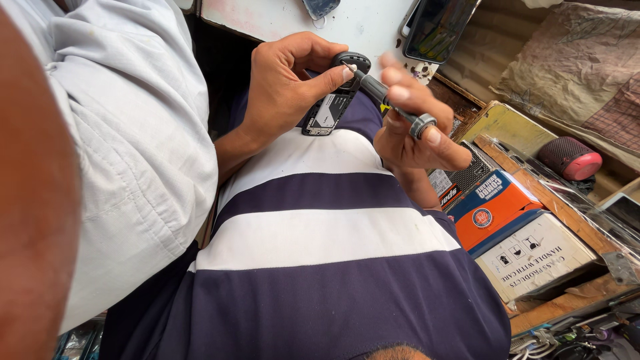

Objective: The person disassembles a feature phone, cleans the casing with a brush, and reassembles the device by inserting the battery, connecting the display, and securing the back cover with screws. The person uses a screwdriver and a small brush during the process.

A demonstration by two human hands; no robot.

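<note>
Below the white table point(373, 27), left hand point(283, 87) grips phone point(333, 100), right hand point(413, 127) grips screwdriver point(390, 100).

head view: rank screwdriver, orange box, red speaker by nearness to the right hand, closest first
1. screwdriver: held in the right hand, tip on the small device.
2. orange box: just below-right of it, on the shelf.
3. red speaker: farthest, far right.
</note>
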